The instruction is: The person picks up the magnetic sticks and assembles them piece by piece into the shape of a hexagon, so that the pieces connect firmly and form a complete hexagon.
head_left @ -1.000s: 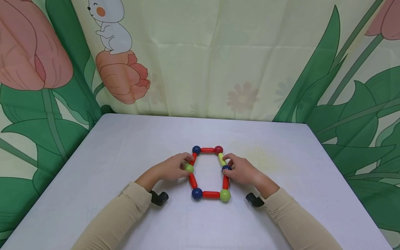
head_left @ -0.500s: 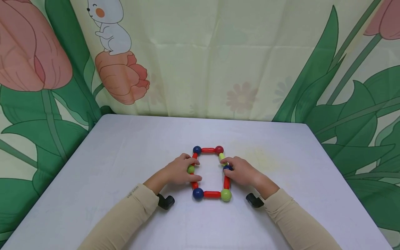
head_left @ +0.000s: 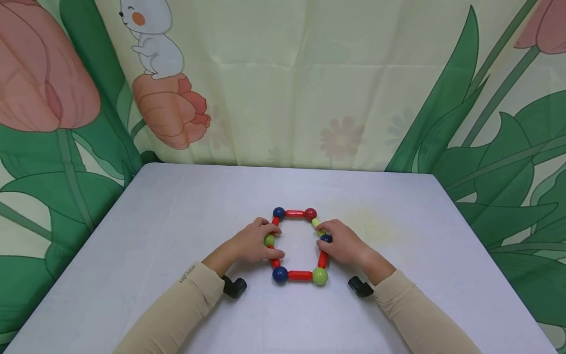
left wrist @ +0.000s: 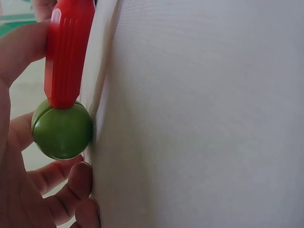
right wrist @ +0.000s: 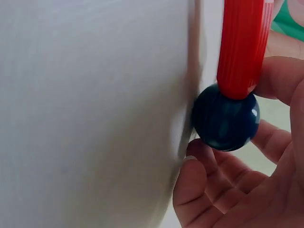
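A closed ring of red rods and coloured balls, magnetic-building-set style, lies on the white table. My left hand straddles its left side, thumb over the lower red rod and index finger across the upper one, with a green ball between them. The other left fingers bend loosely below that ball. On the ring's right side my right hand grips a dark blue ball between thumb and fingers. Its index fingertip touches the yellow-green rod, while a red rod runs from the ball toward the front.
A blue ball, a red rod and a red ball make the far end. Another blue ball, a red rod and a green ball make the near end. A printed curtain hangs behind the table.
My left hand has let go of its pinch on the green ball and moved right, fingers spreading over the rods. My right hand has drawn the blue ball slightly right, bending that side outward.
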Demonstrator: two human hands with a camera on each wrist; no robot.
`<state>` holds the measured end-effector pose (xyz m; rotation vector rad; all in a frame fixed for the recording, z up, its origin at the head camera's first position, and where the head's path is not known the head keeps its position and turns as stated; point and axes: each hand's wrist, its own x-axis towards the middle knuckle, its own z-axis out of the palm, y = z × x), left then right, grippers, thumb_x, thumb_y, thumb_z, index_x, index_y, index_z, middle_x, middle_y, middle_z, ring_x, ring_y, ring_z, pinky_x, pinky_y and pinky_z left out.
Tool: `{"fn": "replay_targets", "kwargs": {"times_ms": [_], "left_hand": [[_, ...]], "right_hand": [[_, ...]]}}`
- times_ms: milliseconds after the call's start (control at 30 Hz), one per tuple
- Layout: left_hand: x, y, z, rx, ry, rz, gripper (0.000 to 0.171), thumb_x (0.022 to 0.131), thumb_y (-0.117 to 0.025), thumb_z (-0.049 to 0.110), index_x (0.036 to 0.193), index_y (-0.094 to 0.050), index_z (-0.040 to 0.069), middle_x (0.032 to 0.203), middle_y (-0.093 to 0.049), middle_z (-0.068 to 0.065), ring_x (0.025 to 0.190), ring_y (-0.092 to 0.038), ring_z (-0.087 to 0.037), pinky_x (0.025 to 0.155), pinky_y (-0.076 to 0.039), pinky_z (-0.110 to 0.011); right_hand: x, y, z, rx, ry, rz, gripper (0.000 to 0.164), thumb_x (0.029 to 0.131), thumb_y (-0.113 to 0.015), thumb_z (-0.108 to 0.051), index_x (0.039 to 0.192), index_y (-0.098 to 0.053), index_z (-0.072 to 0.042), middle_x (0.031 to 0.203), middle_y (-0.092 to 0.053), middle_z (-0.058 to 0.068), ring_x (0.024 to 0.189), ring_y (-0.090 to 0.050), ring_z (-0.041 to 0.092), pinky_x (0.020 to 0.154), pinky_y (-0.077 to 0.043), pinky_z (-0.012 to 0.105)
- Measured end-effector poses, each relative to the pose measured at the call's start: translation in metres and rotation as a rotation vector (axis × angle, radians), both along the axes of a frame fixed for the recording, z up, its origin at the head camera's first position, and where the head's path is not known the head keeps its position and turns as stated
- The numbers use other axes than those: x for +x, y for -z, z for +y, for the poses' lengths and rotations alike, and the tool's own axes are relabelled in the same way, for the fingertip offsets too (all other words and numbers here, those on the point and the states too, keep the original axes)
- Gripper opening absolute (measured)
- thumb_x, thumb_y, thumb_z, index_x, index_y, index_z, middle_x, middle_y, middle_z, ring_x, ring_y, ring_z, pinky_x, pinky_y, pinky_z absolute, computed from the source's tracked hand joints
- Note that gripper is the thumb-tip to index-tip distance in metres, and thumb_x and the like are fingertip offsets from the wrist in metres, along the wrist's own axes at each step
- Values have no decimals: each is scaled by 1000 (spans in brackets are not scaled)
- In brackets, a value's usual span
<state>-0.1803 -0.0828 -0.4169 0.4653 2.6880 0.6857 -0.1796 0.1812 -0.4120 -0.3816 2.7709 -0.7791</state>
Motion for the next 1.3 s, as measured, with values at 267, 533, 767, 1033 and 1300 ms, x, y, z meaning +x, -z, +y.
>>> {"fn": "replay_targets", "kwargs": {"times_ms": [267, 533, 767, 1033, 1300], "left_hand": [[1, -1, -4, 11, -1, 1, 59, 81, -78, 52, 131, -62, 26, 139, -44, -11, 112, -50, -25, 81, -53, -35], [2, -1, -4, 9, -2, 7, 58, 81, -78, 51, 130, -62, 25, 138, -45, -11, 112, -50, -25, 82, -54, -35], [1, -2, -3, 12, -2, 5, 58, 81, -78, 51, 131, -62, 25, 139, -44, -12, 112, -50, -25, 82, -54, -35], [1, -1, -1, 16, 2, 0, 58, 81, -78, 52, 131, -62, 25, 139, -44, -12, 111, -50, -25, 82, -53, -35], [0, -1, -2, 8, -5, -5, 58, 81, -78, 51, 130, -62, 25, 140, -44, -12, 112, -51, -25, 82, -54, -35]], "right_hand": [[-1, -4, -3, 3, 17, -45, 51, 92, -71, -22, 138, -54, -9, 122, -58, 14, 103, -55, 27, 87, -54, 41], [-2, -5, -6, 62, -28, -86, 36, 93, -68, -18, 129, -67, -13, 118, -53, 14, 103, -51, 25, 81, -54, 36], [-2, -6, -5, 81, -45, -60, 37, 93, -70, -19, 129, -68, -12, 119, -52, 14, 102, -51, 24, 78, -54, 32], [-1, -5, -7, 110, -71, -40, 43, 92, -74, -26, 131, -66, -10, 122, -52, 15, 107, -50, 26, 80, -55, 34], [0, -3, -4, 39, -53, -54, 36, 93, -72, -24, 127, -67, -12, 122, -51, 14, 107, -51, 26, 85, -55, 36]]}}
